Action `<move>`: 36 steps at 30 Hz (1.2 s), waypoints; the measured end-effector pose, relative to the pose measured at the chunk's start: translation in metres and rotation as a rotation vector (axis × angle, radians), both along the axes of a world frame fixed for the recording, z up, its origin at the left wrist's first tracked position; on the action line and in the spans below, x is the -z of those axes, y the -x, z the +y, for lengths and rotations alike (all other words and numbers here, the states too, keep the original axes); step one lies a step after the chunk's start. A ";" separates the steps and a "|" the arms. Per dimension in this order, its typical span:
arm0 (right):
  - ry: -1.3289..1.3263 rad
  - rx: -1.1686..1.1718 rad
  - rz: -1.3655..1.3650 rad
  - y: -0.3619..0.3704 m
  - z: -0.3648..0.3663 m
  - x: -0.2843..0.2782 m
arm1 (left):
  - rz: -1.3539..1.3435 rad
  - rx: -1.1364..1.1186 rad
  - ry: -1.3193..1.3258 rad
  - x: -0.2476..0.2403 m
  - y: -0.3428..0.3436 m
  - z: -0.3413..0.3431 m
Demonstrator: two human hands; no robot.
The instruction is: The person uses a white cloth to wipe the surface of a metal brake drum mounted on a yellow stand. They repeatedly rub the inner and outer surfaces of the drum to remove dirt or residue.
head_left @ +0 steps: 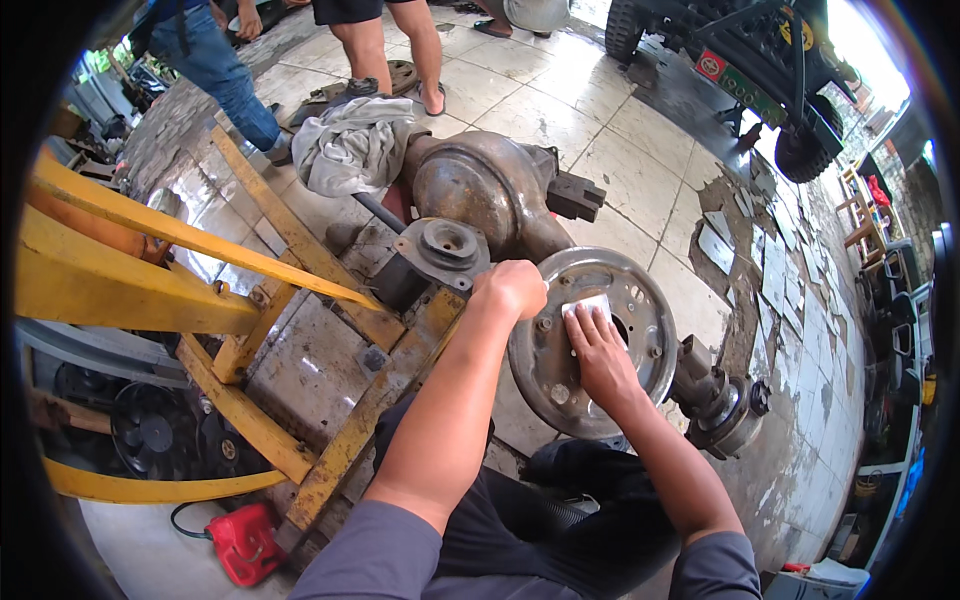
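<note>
Tiled floor [530,115] extending behind, one plate [556,352] facing the viewer beyond the knees [640,505], its oval running up-view, one cloth [596,301] lying under the flattened right hand [604,358], left hand [512,288] curling into a fist at the rim, contents unclear.

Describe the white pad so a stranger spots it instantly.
Start at the yellow metal frame on the left. To its right is a round grey-brown metal plate. On it, partly covered by the right hand, is the white pad, far brighter than the dull metal around it.
</note>
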State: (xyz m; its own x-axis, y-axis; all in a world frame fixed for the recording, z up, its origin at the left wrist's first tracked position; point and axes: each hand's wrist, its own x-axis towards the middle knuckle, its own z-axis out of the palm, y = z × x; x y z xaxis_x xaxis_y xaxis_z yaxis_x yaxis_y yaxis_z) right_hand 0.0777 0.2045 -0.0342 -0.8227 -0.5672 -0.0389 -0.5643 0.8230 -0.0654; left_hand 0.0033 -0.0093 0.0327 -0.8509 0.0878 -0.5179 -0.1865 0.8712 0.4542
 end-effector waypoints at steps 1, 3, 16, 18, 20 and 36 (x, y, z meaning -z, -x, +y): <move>0.003 0.012 0.011 0.007 -0.003 0.000 | -0.006 0.005 0.005 0.003 0.000 0.002; 0.012 0.027 0.024 0.011 -0.007 -0.002 | -0.008 0.004 0.025 0.004 0.000 0.001; 0.002 0.038 -0.026 -0.002 -0.010 0.002 | -0.016 0.023 0.034 0.005 0.003 -0.002; -0.006 0.009 -0.017 -0.002 -0.005 0.003 | -0.012 0.007 0.014 0.002 0.000 0.000; 0.004 0.031 -0.013 0.009 -0.008 -0.002 | -0.023 -0.017 0.003 -0.007 -0.002 0.000; -0.009 0.043 -0.043 0.000 -0.006 -0.004 | -0.005 0.048 0.054 0.013 0.003 -0.002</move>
State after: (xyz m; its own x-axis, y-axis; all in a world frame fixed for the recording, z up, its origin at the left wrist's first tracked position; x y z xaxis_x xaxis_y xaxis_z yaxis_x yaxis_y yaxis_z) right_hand 0.0776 0.1985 -0.0305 -0.8435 -0.5312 -0.0796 -0.5256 0.8468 -0.0819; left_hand 0.0003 -0.0110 0.0202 -0.8436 0.0999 -0.5276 -0.1466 0.9024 0.4052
